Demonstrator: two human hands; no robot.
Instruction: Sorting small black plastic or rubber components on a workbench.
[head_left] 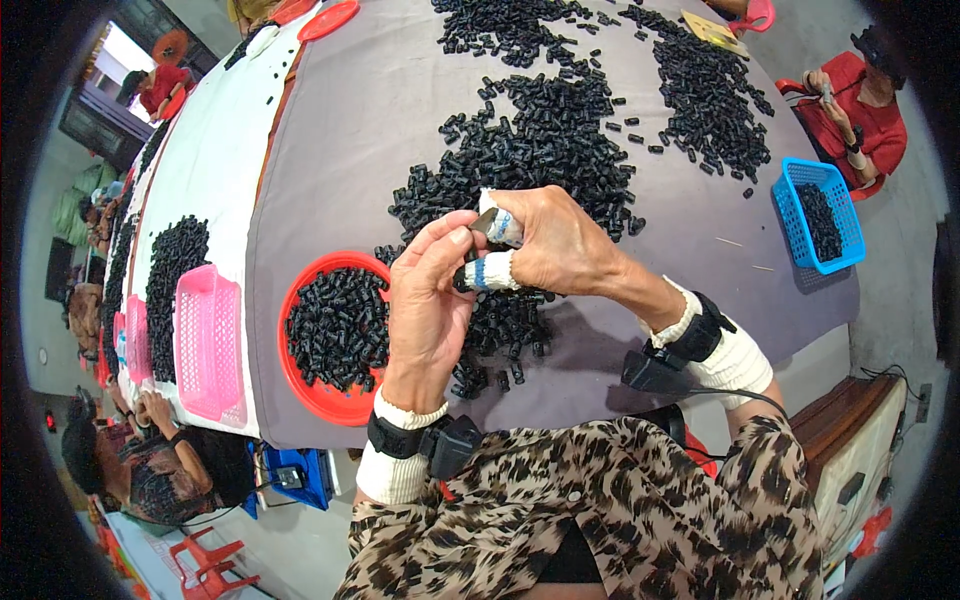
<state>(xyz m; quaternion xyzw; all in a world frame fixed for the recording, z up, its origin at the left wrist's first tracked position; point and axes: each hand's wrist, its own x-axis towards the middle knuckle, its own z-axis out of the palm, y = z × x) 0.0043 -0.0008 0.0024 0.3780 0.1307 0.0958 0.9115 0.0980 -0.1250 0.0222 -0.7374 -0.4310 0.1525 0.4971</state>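
Observation:
In front of me my two hands meet above the table. My right hand (565, 240) is closed round a small metal blade (485, 221); white cloth covers with blue marks wrap its thumb and a finger. Pressed against the blade, my left hand (432, 290) pinches a small black part, mostly hidden by the fingers. Beneath and beyond the hands spreads a heap of short black cylindrical parts (530, 140). A round red tray (290, 372) full of the same parts sits just left of my left wrist.
More black parts (710, 105) are heaped at the far right, near a blue basket (822, 215) holding some. On the left a pink basket (210, 345) stands beside another black pile (175, 290). Other people sit around the tables, one in red (868, 110) at the right.

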